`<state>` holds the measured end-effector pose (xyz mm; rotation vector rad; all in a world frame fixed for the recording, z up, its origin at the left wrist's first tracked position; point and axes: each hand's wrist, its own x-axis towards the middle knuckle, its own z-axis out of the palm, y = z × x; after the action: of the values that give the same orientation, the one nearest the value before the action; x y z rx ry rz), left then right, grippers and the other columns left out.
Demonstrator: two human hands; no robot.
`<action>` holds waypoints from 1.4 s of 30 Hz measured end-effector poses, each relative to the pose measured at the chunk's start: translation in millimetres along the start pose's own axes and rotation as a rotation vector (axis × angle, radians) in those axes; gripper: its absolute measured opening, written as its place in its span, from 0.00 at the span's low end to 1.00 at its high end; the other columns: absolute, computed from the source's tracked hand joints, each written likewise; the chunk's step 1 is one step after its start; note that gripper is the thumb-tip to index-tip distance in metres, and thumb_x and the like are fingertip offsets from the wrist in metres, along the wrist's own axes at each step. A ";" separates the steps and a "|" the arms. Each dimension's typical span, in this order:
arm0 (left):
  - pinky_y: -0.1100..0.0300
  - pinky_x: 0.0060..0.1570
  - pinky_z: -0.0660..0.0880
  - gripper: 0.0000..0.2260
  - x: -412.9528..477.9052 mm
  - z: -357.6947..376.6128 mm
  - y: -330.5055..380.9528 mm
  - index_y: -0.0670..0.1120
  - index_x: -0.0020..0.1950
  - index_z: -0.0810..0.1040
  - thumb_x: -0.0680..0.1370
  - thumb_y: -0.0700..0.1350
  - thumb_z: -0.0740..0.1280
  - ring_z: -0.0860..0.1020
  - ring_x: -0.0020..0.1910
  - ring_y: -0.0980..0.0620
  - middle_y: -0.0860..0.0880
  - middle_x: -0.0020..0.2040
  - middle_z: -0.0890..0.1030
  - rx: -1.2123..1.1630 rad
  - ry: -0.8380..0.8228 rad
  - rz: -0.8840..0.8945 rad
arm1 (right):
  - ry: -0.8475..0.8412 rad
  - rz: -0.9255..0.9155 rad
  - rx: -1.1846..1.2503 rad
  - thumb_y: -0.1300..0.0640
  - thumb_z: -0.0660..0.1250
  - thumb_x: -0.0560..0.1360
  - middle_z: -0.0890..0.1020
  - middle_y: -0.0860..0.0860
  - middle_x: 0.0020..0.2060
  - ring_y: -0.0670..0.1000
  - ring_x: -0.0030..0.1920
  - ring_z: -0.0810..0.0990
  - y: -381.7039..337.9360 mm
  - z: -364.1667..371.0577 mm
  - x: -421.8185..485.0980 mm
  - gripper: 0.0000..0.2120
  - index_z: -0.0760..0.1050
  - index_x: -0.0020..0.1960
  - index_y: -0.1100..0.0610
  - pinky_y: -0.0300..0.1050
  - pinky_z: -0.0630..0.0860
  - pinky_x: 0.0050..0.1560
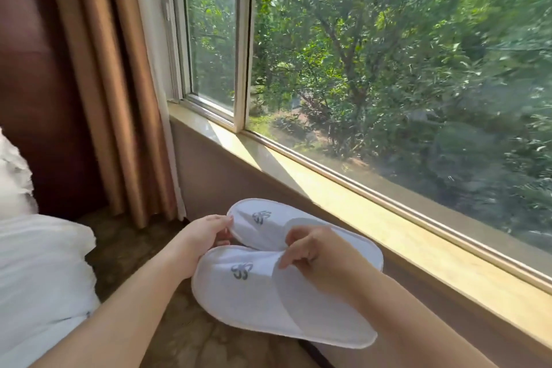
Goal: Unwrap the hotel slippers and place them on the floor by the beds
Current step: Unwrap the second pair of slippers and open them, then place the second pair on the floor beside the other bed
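Two white hotel slippers with a grey embroidered logo are held in the air above the patterned carpet, no wrapper on them. The near slipper [254, 293] lies in front, the far slipper [263, 224] behind it. My left hand [206, 233] pinches the toe edge of the far slipper. My right hand [316, 251] grips the opening edge of the near slipper's upper, between the two slippers.
A white-sheeted bed [38, 272] with a pillow is at the left. Brown carpet floor [125, 251] runs between the bed and the wall. Tan curtains [119, 92] hang at the left of a wide window with a beige sill [358, 197].
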<state>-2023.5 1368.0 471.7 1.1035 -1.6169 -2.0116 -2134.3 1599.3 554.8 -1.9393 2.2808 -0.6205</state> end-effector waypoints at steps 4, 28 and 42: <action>0.50 0.44 0.80 0.11 37.9 -13.3 6.0 0.43 0.55 0.83 0.80 0.49 0.68 0.85 0.48 0.42 0.41 0.49 0.86 0.037 0.093 -0.022 | -0.091 -0.155 -0.106 0.66 0.66 0.76 0.71 0.41 0.43 0.43 0.42 0.71 30.8 5.7 54.4 0.18 0.85 0.54 0.46 0.31 0.63 0.41; 0.60 0.49 0.74 0.16 32.3 -29.6 26.7 0.56 0.59 0.79 0.74 0.61 0.68 0.77 0.50 0.55 0.57 0.53 0.77 0.809 0.722 -0.008 | -0.573 -0.235 -0.004 0.65 0.59 0.77 0.73 0.55 0.69 0.55 0.65 0.75 10.4 108.9 318.7 0.28 0.66 0.76 0.50 0.44 0.75 0.61; 0.54 0.55 0.73 0.10 136.2 -152.2 47.8 0.53 0.52 0.81 0.80 0.54 0.62 0.76 0.53 0.49 0.52 0.50 0.80 1.068 1.011 0.112 | -0.475 -0.400 -0.082 0.62 0.65 0.74 0.82 0.56 0.52 0.57 0.55 0.79 -45.3 158.8 445.5 0.11 0.81 0.54 0.57 0.46 0.78 0.52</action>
<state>-2008.8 1159.2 459.2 1.8263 -1.9442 -0.1630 -2127.6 1126.1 512.3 -2.2958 1.6756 -0.0669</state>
